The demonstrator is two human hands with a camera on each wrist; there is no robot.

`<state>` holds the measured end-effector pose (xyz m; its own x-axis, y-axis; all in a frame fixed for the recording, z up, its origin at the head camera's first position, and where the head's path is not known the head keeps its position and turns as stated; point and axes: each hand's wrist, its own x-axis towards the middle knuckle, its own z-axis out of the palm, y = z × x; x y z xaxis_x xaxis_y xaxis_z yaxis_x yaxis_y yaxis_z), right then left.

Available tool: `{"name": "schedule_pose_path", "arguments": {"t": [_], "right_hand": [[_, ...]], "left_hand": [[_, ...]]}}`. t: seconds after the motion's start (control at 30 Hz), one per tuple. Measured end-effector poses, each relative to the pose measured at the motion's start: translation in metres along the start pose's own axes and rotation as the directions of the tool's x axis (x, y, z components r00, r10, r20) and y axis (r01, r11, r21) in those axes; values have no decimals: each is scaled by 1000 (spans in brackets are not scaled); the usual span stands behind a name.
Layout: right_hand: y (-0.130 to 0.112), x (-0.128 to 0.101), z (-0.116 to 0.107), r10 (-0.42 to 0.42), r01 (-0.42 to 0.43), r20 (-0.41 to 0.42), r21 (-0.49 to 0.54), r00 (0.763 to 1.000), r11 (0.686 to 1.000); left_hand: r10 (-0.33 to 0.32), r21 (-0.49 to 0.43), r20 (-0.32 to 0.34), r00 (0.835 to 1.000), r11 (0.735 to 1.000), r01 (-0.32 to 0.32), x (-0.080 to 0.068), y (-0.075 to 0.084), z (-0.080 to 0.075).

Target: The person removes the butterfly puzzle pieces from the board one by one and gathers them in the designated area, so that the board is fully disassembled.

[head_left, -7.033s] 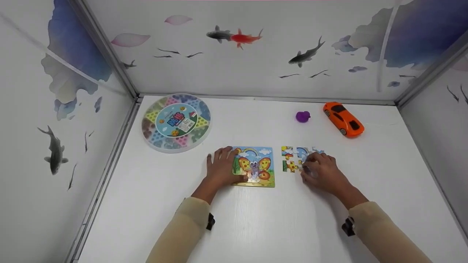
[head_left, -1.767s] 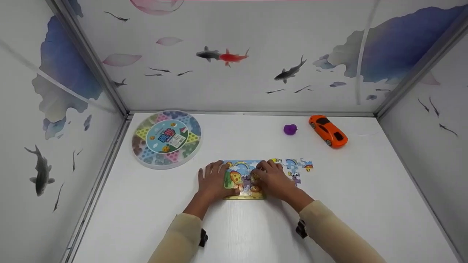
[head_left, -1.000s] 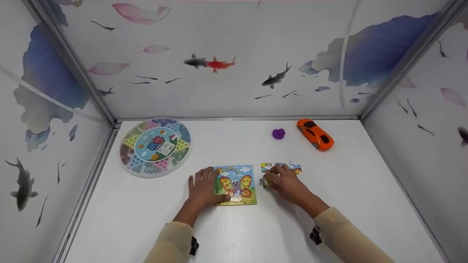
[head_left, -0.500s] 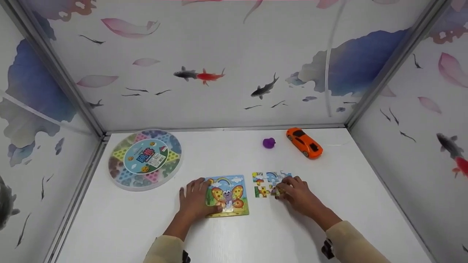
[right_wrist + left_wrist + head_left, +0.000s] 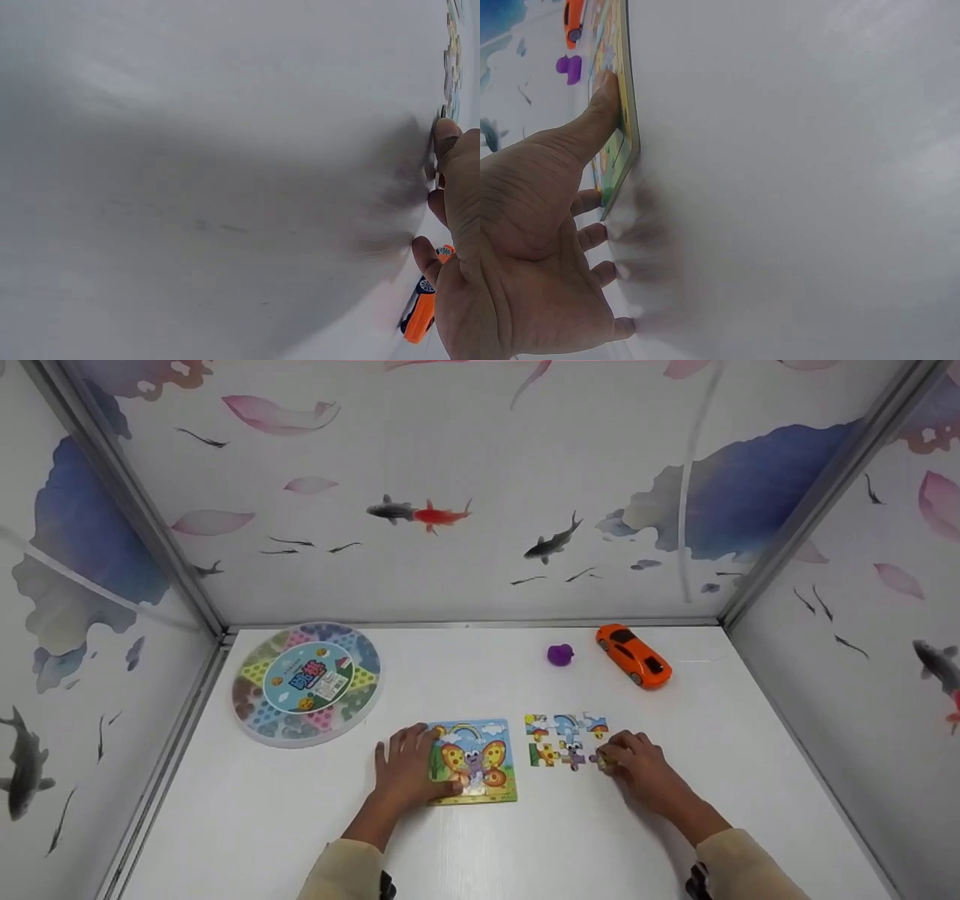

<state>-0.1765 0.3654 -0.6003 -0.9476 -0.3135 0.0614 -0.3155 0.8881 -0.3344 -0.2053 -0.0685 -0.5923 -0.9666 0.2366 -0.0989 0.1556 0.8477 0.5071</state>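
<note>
A butterfly picture board (image 5: 487, 761) lies flat on the white table. My left hand (image 5: 407, 769) rests spread over its left side. In the left wrist view the thumb (image 5: 604, 112) presses on the board's top, and the other fingertips come down at its edge and on the table. To the right, loose jigsaw pieces (image 5: 568, 725) form two rows, each matching part of the board's picture. My right hand (image 5: 645, 772) pinches a jigsaw piece (image 5: 604, 760) at the right end of the lower row, close to the tabletop; fingertips partly hide it.
Behind the pieces sit a purple toy duck (image 5: 559, 654) and an orange toy car (image 5: 634, 657). A round, flat game box with coloured star patterns (image 5: 360, 679) lies at the back left. Walls painted with fish (image 5: 551, 544) enclose the table at the back and sides.
My right hand has gone from over the board back to the loose pieces, then rightward along the lower row, uncovering its middle piece. My left hand stays on the board; the head view shifted.
</note>
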Motion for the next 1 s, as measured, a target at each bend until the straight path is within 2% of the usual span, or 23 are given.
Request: {"name": "schedule_pose_path", "arguments": {"t": [0.37,0.73,1.0], "right_hand": [[7,0,-7,20,-20,-8,-29,1000,999],[11,-5,-7,11,-11,5,-43,1000,999],[0,1,-2,45,-46,21,15,999,999]], "left_hand": [[23,13,-21,1000,1000,-23,10,8,-1],[24,-56,-15,1000,998,-25,7,4,13],[21,-12,-30,999,1000,-22,5,-4,5]]}}
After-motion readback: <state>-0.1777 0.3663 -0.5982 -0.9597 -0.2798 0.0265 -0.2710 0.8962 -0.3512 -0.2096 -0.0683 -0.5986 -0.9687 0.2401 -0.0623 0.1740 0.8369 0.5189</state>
